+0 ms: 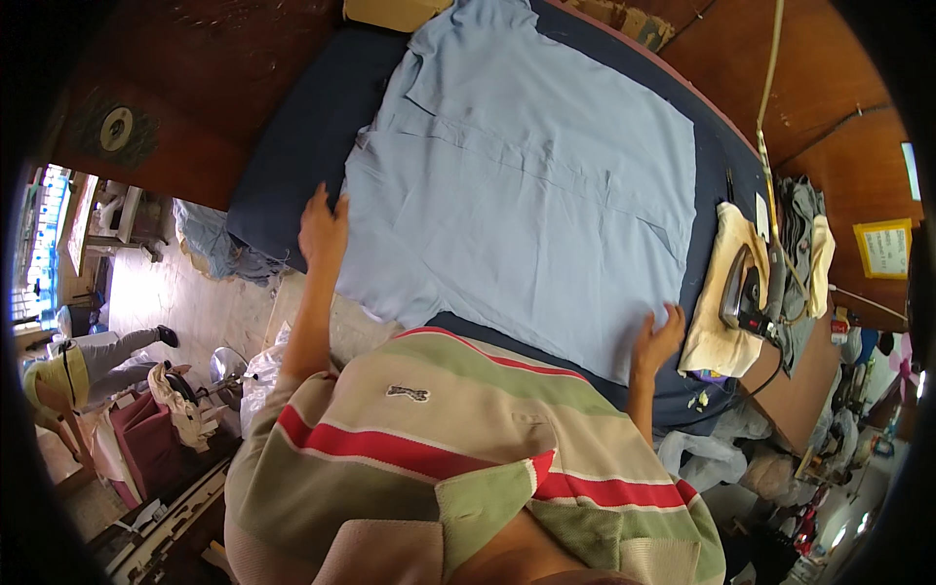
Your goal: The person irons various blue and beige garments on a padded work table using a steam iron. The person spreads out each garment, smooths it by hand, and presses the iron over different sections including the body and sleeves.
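Where the dark blue padded counter (292, 146) runs across the view, a pale blue shirt (526, 185) is laid flat over it, mostly smooth, with seams and a few soft creases showing. Its near left edge is pressed down by the left hand (322, 229), fingers spread and flat. Its near right corner is touched by the right hand (658, 339), fingers likewise spread. Just right of the shirt, an iron (746, 288) is stood on a folded cream cloth (717, 331).
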A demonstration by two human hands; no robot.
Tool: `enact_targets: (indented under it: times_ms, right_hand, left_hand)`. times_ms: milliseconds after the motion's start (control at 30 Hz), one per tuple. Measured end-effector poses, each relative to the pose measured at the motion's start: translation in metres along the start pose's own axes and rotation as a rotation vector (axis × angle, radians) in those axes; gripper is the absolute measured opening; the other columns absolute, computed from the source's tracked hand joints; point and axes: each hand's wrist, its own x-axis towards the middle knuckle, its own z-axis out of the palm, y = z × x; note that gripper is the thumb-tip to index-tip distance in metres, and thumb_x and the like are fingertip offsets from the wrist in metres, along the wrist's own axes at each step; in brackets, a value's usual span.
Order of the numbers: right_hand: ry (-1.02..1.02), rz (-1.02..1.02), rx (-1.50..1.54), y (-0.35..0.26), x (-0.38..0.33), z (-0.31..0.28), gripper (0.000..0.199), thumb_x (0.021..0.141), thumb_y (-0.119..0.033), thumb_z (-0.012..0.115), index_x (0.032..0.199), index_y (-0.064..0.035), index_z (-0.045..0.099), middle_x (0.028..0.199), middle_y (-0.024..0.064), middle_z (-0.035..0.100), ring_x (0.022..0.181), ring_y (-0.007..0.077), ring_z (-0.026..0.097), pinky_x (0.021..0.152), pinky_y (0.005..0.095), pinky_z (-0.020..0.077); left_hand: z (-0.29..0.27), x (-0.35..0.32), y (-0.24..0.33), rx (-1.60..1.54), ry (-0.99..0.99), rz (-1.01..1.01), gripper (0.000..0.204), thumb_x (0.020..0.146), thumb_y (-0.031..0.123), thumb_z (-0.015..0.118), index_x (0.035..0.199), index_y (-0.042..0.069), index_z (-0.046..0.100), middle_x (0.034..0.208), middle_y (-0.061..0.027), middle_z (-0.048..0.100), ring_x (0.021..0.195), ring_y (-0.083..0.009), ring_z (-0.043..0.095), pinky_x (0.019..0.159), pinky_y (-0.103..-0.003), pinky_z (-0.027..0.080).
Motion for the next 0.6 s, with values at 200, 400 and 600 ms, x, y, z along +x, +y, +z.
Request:
enact_targets:
  times_ms: [200,400,600]
  right_hand:
    - [-0.883,-0.236,0.799,-0.259,0.061,0.084,0.043,0.086,-0.032,0.057,0.116,-0.0018,0.054,0.104,0.0186,0.062,0.093,0.0319,0.062,0.08,0.0363,0.048]
    - [-1.125,0.136,1.157,-0.39,0.071,0.166,0.034,0.088,-0.02,0.054,0.117,-0.0012,0.051,0.095,0.0074,0.061,0.082,0.0147,0.056,0.072,0.0265,0.0456]
    - [-1.149,0.362,1.568,-0.381,0.059,0.176,0.02,0.085,-0.005,0.049,0.104,-0.0054,0.055,0.092,-0.0004,0.06,0.081,0.0084,0.054,0.073,0.022,0.0428]
  left_hand:
    - [0.029,0.032,0.028,-0.11,-0.076,0.034,0.032,0.083,0.022,0.053,0.11,0.007,0.059,0.106,-0.0119,0.061,0.094,-0.0341,0.059,0.08,-0.043,0.046]
    - [0.013,0.022,0.052,-0.263,-0.036,0.325,0.019,0.083,0.02,0.054,0.095,0.008,0.063,0.086,-0.0079,0.06,0.078,-0.0291,0.059,0.071,-0.042,0.046]
    - [0.044,0.087,0.033,-0.02,0.133,0.287,0.023,0.086,0.02,0.051,0.105,0.01,0.06,0.098,-0.0089,0.059,0.09,-0.0292,0.058,0.079,-0.039,0.045]
